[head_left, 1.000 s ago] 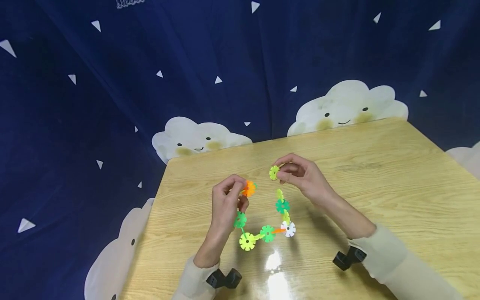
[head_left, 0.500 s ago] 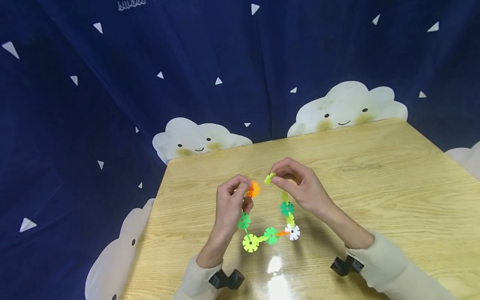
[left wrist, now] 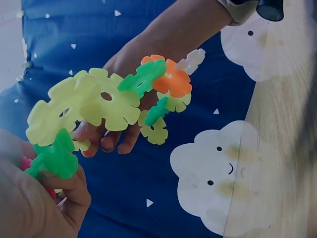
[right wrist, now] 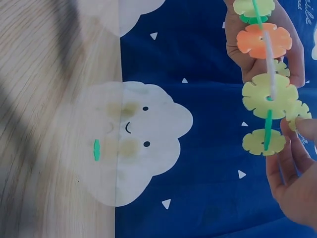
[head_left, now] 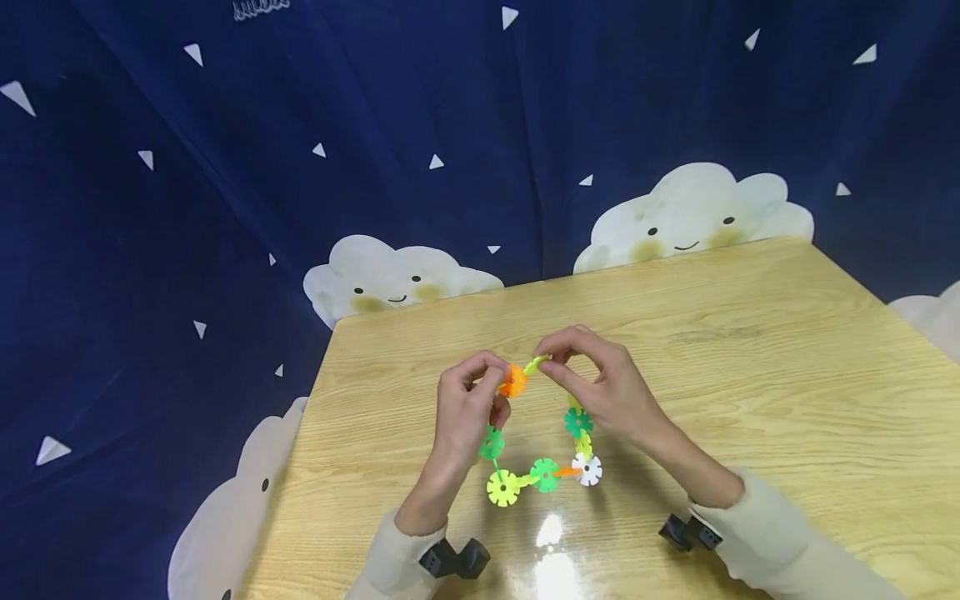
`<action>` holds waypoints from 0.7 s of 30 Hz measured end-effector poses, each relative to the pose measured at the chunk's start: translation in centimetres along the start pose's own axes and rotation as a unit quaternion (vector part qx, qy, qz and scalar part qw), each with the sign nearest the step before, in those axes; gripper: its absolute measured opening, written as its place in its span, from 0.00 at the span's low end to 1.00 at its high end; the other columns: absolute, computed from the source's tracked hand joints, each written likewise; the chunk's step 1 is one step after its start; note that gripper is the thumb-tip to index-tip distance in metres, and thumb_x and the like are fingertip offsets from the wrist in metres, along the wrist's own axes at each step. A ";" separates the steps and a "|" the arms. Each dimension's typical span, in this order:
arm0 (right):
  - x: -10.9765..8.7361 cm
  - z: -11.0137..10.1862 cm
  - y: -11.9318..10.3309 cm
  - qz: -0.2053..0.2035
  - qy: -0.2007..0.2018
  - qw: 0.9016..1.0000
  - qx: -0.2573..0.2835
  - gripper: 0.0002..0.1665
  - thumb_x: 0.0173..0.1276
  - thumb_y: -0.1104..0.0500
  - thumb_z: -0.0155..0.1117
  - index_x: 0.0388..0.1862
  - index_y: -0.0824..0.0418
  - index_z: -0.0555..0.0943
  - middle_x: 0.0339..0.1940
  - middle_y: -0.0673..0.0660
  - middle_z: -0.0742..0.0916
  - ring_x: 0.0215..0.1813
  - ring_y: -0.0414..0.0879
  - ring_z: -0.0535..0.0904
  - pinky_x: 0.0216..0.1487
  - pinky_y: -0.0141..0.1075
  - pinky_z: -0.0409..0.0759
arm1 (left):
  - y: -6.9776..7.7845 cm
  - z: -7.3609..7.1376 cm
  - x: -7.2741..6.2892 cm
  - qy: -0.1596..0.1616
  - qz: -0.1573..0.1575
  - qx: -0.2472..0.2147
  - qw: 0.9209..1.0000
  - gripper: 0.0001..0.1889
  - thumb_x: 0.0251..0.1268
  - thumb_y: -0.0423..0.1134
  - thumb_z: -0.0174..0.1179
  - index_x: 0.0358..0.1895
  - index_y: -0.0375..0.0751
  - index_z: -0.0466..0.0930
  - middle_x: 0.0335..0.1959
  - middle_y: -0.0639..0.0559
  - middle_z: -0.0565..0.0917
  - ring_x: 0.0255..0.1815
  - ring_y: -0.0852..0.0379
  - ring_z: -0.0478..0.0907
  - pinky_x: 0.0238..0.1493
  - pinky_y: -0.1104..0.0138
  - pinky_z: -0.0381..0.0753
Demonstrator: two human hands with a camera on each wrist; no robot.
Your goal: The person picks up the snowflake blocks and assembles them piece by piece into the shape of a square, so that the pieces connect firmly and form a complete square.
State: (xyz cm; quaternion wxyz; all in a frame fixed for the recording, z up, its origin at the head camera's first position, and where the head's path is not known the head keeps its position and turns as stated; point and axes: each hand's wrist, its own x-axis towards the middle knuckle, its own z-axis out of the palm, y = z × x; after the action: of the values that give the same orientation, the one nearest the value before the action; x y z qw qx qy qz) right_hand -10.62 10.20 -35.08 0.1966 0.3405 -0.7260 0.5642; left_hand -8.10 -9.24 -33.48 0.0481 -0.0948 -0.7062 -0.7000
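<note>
My left hand (head_left: 459, 408) pinches one end of a chain of slotted plastic snowflake discs, beside an orange disc (head_left: 515, 381). Between thumb and fingertips, my right hand (head_left: 611, 387) holds a yellow disc (head_left: 534, 365) edge-on, its rim right at the orange disc. The chain hangs in a U below the hands, through a green disc (head_left: 492, 442), a yellow disc (head_left: 503, 488), another green disc (head_left: 545, 475) and a white disc (head_left: 587, 469), then up to a dark green disc (head_left: 578, 422). In the left wrist view, a pink piece (left wrist: 26, 162) shows partly hidden by the left hand.
A wooden table (head_left: 720, 350) lies beneath the hands, with a glare spot near the front. Behind it hangs a dark blue curtain (head_left: 450, 100) printed with white triangles and smiling clouds. Each sleeve carries a small black camera (head_left: 454, 559) at the wrist.
My right hand has come down and left, turning the yellow disc edge-on and bringing it to the orange disc. My left hand and the chain have shifted slightly right.
</note>
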 end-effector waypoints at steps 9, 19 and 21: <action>-0.1 0.3 0.2 -0.054 0.014 0.998 -0.038 0.18 0.61 0.77 0.73 0.42 0.57 0.86 0.34 0.46 0.86 0.37 0.39 0.77 0.41 0.27 0.77 | -0.3 0.2 0.0 0.000 -0.008 -0.002 1.000 0.10 0.67 0.30 0.52 0.32 0.28 0.81 0.27 0.49 0.79 0.09 0.59 0.63 0.12 0.73 0.62; 0.1 0.9 0.1 -0.102 0.037 0.993 -0.045 0.18 0.59 0.83 0.68 0.34 0.60 0.83 0.30 0.50 0.84 0.36 0.41 0.76 0.38 0.28 0.74 | -0.5 0.3 0.0 -0.009 -0.007 0.011 1.000 0.10 0.69 0.31 0.52 0.31 0.31 0.81 0.25 0.48 0.80 0.08 0.59 0.63 0.12 0.73 0.62; 0.0 1.3 0.1 -0.094 0.045 0.994 -0.041 0.19 0.58 0.84 0.67 0.32 0.60 0.82 0.29 0.49 0.83 0.35 0.41 0.75 0.37 0.28 0.73 | -0.5 0.2 0.0 -0.011 -0.009 0.017 1.000 0.10 0.69 0.31 0.52 0.31 0.32 0.81 0.23 0.49 0.79 0.08 0.59 0.63 0.12 0.73 0.62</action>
State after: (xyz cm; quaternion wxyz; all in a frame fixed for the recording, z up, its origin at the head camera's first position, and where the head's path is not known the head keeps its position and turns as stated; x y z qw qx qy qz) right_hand -10.59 8.99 -35.53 0.2950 0.3727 -0.7036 0.5282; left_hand -8.17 -9.02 -34.00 0.0361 -0.0954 -0.7190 -0.6875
